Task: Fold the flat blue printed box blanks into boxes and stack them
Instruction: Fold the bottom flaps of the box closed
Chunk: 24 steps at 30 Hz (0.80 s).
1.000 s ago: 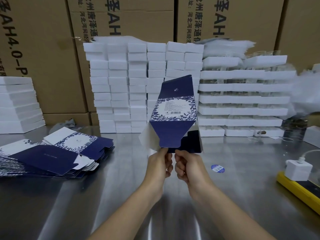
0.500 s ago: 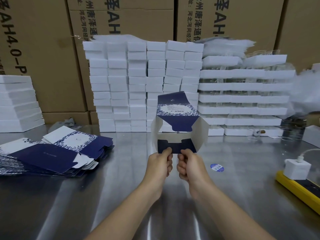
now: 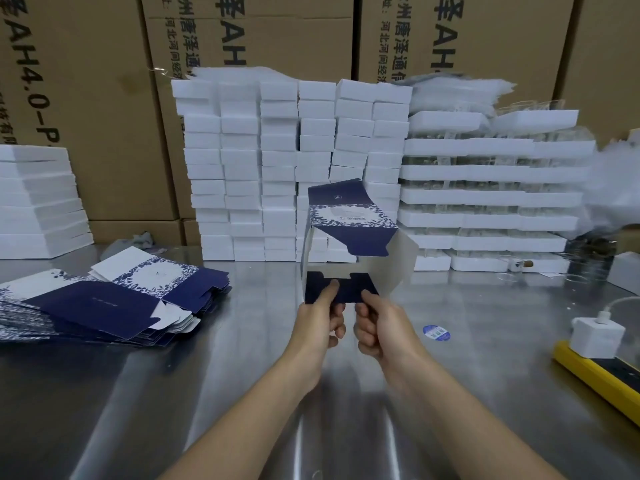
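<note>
I hold one blue printed box blank (image 3: 349,220) up over the steel table, opened into a square tube so that its pale inside shows. My left hand (image 3: 320,323) pinches the near blue bottom flap, thumb on its face. Just to the right, my right hand (image 3: 375,323) pinches the same flap at its right edge. The opposite blue flap hangs down from the far panel. A pile of flat blue blanks (image 3: 104,299) lies on the table at the left.
White foam blocks (image 3: 277,168) are stacked at the back, foam trays (image 3: 485,202) to their right and more foam (image 3: 38,202) at far left, all before cardboard cartons. A white charger (image 3: 597,336) on a yellow power strip (image 3: 599,379) sits at right. A round sticker (image 3: 436,332) lies on the steel table (image 3: 207,393).
The blank went from nearly flat and upright to an opened tube, tipped toward me and lower. Both hands stayed on the near bottom flap.
</note>
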### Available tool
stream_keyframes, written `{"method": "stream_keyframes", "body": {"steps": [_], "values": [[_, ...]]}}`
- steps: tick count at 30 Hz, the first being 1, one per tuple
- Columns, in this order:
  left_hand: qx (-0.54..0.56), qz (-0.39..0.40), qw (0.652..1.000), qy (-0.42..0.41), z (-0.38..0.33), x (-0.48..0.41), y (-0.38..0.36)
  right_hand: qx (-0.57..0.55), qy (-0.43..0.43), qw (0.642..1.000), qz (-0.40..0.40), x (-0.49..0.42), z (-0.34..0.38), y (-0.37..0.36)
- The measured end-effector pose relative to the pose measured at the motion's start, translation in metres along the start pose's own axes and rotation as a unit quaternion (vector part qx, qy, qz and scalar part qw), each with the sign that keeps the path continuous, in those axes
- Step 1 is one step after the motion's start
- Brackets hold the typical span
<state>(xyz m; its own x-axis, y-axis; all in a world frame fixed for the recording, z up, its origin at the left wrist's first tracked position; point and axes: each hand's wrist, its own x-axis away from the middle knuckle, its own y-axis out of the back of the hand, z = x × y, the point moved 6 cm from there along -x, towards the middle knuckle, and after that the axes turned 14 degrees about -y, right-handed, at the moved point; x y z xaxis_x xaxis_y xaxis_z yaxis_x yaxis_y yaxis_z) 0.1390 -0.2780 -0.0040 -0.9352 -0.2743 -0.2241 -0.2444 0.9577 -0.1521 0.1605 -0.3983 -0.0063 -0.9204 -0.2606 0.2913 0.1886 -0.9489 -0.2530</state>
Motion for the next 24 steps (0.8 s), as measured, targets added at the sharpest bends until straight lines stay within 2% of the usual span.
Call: {"method": "stream_keyframes", "body": {"steps": [2, 4, 8, 11, 16, 20, 24], "values": [[0.004, 0.01, 1.0, 0.011, 0.003, 0.001, -0.001, 0.022, -0.029, 0.999, 0.02, -0.001, -0.006, -0.004], [-0.007, -0.005, 1.0, 0.009, 0.007, -0.002, 0.003, 0.069, -0.022, 0.997, -0.01, -0.003, -0.006, -0.001], [-0.018, -0.057, 0.998, 0.016, 0.012, -0.012, 0.017, 0.169, 0.142, 0.958, -0.182, 0.007, 0.015, 0.019], [-0.085, -0.06, 0.995, -0.012, 0.016, -0.018, 0.025, 0.177, 0.211, 0.938, -0.211, 0.014, 0.021, 0.022], [-0.19, -0.034, 0.978, -0.076, 0.017, -0.025, 0.028, 0.145, 0.174, 0.937, -0.265, 0.017, 0.023, 0.033], [-0.271, -0.008, 0.957, -0.101, 0.015, -0.025, 0.028, 0.089, 0.185, 0.947, -0.246, 0.01, 0.028, 0.039], [-0.245, -0.003, 0.964, -0.105, 0.012, -0.02, 0.023, 0.112, 0.226, 0.958, -0.138, 0.006, 0.032, 0.03]]}}
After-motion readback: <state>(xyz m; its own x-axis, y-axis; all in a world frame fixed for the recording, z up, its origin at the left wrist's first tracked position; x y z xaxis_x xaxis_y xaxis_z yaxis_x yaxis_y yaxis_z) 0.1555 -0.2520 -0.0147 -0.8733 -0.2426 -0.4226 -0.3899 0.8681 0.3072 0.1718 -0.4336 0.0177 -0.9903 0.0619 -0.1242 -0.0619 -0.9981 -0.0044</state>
